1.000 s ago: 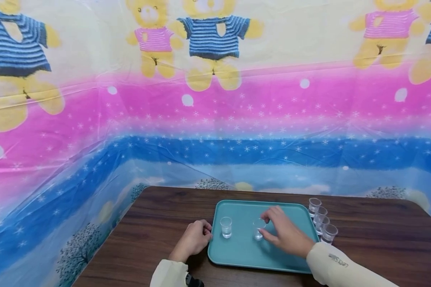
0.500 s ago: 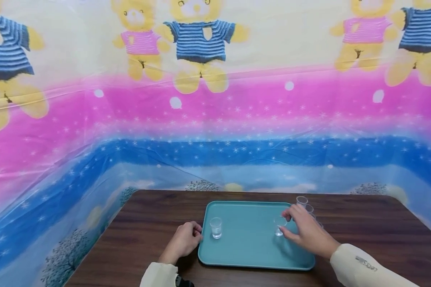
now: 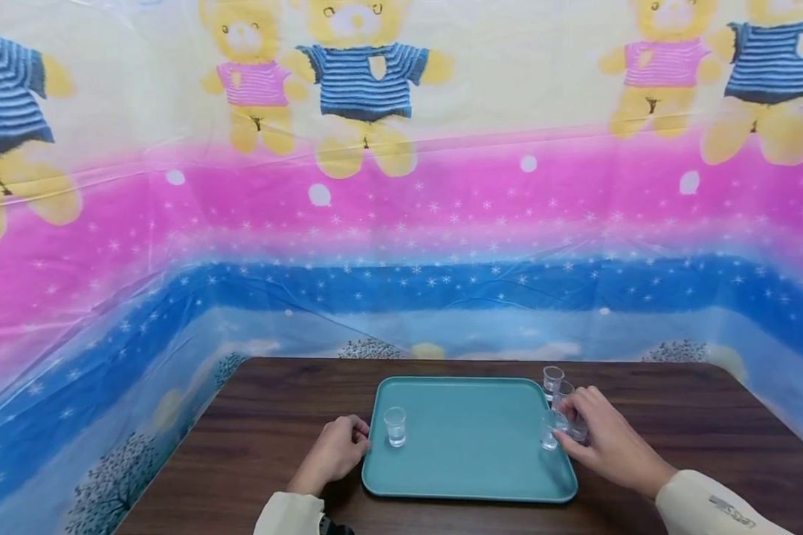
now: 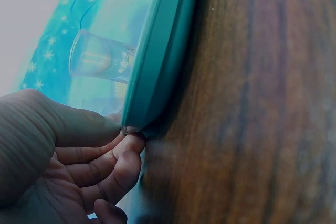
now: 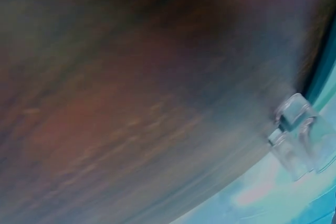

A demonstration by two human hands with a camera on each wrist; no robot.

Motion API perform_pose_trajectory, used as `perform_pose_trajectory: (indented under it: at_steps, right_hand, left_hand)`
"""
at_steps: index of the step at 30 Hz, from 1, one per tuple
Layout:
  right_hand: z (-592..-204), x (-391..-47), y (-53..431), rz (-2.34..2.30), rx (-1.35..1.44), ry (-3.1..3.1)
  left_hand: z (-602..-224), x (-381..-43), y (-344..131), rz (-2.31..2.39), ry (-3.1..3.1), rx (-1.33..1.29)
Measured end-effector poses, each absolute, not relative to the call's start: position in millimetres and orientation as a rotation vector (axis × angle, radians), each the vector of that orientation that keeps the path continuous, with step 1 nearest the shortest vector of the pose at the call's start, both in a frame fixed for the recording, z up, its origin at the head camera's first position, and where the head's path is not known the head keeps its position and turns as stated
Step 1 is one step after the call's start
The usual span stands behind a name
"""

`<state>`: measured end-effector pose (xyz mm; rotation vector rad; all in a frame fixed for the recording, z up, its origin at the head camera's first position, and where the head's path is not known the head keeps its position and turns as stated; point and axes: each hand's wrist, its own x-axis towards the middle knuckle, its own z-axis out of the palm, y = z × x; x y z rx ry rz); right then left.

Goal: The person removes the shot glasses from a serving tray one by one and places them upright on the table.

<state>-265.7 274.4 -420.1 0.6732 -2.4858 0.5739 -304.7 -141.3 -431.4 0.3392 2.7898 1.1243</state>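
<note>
A teal tray (image 3: 468, 446) lies on the table. My left hand (image 3: 337, 449) pinches its left rim between thumb and fingers, as the left wrist view (image 4: 79, 156) shows close up. Just inside that rim a small clear shot glass (image 3: 395, 429) stands upright, with some clear liquid low in it. Over the tray's right edge, my right hand (image 3: 612, 438) holds another clear shot glass (image 3: 549, 432) upright between thumb and fingers. In the right wrist view the hand itself is out of sight.
Several more shot glasses (image 3: 552, 380) stand along the tray's right side, partly hidden behind the right hand; blurred glasses (image 5: 291, 153) also show in the right wrist view. The dark wooden table (image 3: 261, 416) meets a bear-patterned cloth (image 3: 442, 290) at its back and left.
My right hand has carried the shot glass rightward from the tray's middle to its right edge. The left hand has kept its place at the left rim. The head view has shifted slightly right.
</note>
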Motion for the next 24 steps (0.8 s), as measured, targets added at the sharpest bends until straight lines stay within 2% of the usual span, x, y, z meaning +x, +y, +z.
perform_pose_trajectory:
  at_steps: [13,24]
  right_hand:
    - [-436.0,-252.7,308.3,0.485,0.598,-2.459]
    - [-446.1,-251.0,314.1,0.495,0.561,-2.497]
  left_hand:
    - [-431.0,-305.0,-141.4,1.109,2.816,0.333]
    - [-431.8,-304.8,-141.3,1.108,2.816,0.345]
